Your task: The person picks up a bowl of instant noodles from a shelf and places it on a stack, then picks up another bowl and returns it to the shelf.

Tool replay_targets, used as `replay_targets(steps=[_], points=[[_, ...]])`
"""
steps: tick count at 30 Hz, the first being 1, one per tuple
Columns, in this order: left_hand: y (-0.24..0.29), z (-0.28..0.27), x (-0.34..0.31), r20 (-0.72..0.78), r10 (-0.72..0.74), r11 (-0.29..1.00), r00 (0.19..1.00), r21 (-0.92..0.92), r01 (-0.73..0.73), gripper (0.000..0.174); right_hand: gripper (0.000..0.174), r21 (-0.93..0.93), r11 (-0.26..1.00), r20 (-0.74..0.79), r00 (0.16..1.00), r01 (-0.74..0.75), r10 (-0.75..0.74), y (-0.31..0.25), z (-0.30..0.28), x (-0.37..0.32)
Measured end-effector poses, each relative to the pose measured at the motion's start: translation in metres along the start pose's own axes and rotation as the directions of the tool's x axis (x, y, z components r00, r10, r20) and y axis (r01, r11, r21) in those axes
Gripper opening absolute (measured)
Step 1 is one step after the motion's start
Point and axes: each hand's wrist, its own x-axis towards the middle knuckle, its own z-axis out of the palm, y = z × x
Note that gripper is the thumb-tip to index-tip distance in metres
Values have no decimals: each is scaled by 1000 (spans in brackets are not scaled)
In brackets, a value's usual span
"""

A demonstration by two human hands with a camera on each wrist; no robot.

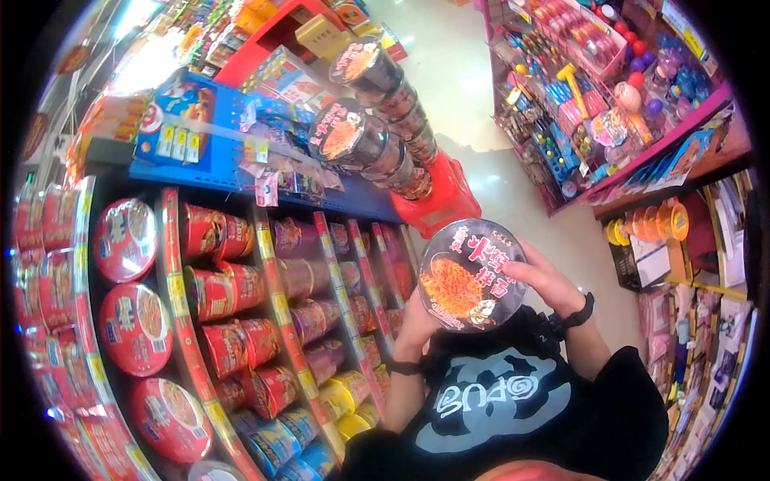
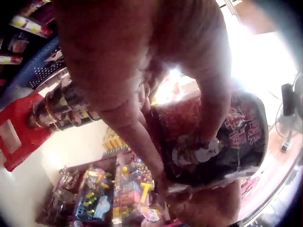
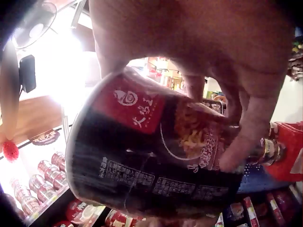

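In front of the torso, both hands hold a large black instant noodle cup (image 1: 461,284) with its printed lid, showing noodles and red lettering, turned up toward the head. My left hand (image 1: 415,325) grips the near left side, mostly hidden behind the cup in the head view. In the left wrist view, that hand's thumb (image 2: 213,106) lies along the dark cup wall (image 2: 236,156). My right hand (image 1: 544,279) grips the right side, fingertips over the lid's edge. Close up in the right wrist view, its fingers (image 3: 253,127) curl round the cup, whose side bears a red label and small print.
Matching black cups (image 1: 385,152) are stacked in two columns on a red stool (image 1: 439,196). Shelves of red noodle cups (image 1: 136,329) fill the left. A pink-edged toy display (image 1: 581,96) stands at the right across the aisle floor (image 1: 449,72). A blue rack (image 1: 216,152) lies behind the shelves.
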Motion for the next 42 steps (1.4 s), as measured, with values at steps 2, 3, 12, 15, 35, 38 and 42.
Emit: replay_targets(steps=[2,3,12,15,35,38,42], points=[[1,-6,7,64,0,991,998,-137,8,88,64,8,1000,0,1000,-4,4,3,-2,7],[1,-10,11,113,13,989,994,-150,4,88,64,14,1000,-24,1000,-6,6,0,0,8],[25,-40,100,409,-10,973,912,-205,102,91,67,-88,989,-161,978,117,-130,-21,15,39],[42,-52,129,473,79,966,877,-252,49,91,69,-233,962,-131,975,145,-179,-40,25,65],[171,-156,149,54,595,801,802,-131,-585,102,59,-227,951,-69,970,211,-232,-116,141,222],[189,-156,168,67,596,803,800,-45,-595,118,57,-499,838,-1,967,219,-253,-118,135,256],[218,-143,182,5,624,778,781,-92,-621,123,48,-579,762,12,938,290,-347,-139,151,282]])
